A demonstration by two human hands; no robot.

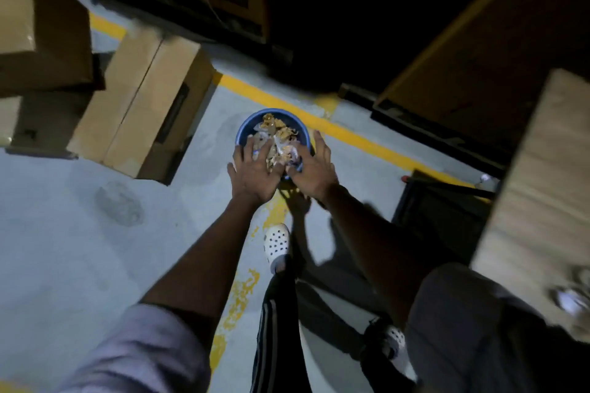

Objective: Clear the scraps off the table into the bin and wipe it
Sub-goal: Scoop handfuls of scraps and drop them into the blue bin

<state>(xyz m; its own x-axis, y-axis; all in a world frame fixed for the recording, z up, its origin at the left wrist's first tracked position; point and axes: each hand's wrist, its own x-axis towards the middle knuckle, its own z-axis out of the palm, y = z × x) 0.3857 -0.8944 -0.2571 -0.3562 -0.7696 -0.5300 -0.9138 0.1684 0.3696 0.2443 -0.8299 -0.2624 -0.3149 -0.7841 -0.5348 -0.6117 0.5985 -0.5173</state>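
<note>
Reaching down at centre frame with two outstretched arms: left hand (255,171) and right hand (314,166) palm-down, fingers straight and spread, gripping nothing, over the scraps (277,132) heaped in one blue bin (247,128) on the floor. Contact unclear. Two white clogs (277,241) below. Table (539,188) at right edge. Print on cardboard boxes (147,105), upper left, too blurred to read.

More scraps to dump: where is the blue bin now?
Head view, centre: the blue bin stands on the floor by the yellow line, under the left hand and right hand, right of a cardboard box.
</note>
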